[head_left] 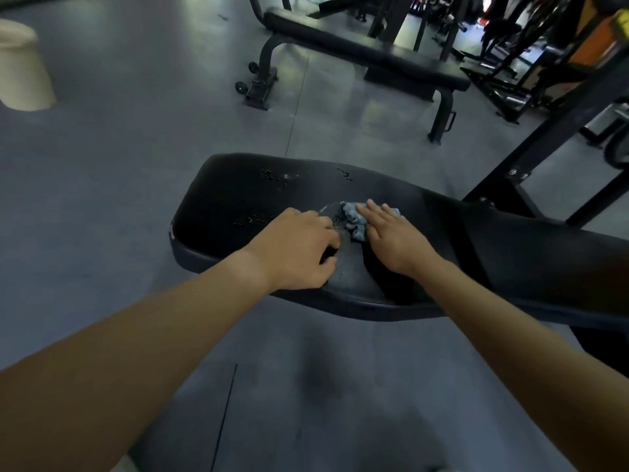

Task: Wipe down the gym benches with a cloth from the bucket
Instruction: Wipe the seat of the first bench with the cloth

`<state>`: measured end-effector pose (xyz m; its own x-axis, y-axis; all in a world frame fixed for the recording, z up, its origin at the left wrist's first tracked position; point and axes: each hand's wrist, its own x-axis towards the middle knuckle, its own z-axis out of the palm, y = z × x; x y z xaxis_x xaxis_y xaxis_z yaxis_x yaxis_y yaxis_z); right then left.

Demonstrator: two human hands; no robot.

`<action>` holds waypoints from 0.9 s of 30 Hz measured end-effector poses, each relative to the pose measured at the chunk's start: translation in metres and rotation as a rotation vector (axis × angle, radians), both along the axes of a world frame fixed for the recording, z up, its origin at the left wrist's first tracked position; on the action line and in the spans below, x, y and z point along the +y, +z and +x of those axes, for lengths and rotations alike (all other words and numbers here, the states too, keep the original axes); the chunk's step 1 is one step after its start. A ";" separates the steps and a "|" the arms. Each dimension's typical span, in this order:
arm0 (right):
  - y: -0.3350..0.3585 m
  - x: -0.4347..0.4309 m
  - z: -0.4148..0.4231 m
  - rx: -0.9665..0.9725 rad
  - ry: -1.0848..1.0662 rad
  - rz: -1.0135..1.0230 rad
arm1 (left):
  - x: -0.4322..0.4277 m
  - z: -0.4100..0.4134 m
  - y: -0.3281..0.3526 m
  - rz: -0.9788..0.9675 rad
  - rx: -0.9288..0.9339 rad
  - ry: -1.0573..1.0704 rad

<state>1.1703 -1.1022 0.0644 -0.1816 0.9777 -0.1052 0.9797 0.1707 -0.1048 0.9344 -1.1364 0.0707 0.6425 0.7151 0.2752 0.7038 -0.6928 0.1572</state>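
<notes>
A black padded gym bench [238, 195] lies across the middle of the head view, with water drops on its near-left end. A small blue-grey cloth [354, 218] sits bunched on the pad. My right hand [396, 238] lies flat on the cloth with straight fingers pressing it down. My left hand [299, 247] rests on the pad just left of the cloth, its fingers curled at the cloth's edge; whether they pinch it is hidden. A cream bucket [22, 68] stands on the floor at the far left.
A second black flat bench [367, 51] on a steel frame stands beyond, to the upper right. Dark machine frames [544, 131] and racks crowd the right side. Grey rubber floor [136, 148] spreads out to the left and in front.
</notes>
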 end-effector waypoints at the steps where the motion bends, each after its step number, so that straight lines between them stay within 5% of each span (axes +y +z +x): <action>1: 0.001 0.016 0.003 -0.002 -0.035 0.006 | 0.003 -0.001 0.000 -0.017 -0.015 -0.009; 7: 0.002 0.064 -0.006 -0.011 -0.166 0.068 | 0.013 0.001 -0.002 -0.091 -0.083 -0.015; 17: 0.005 0.002 -0.003 0.132 0.221 0.043 | 0.026 0.002 0.004 -0.147 -0.102 -0.017; 27: 0.006 0.072 -0.005 0.208 -0.197 0.152 | 0.023 -0.006 0.002 -0.191 -0.099 -0.031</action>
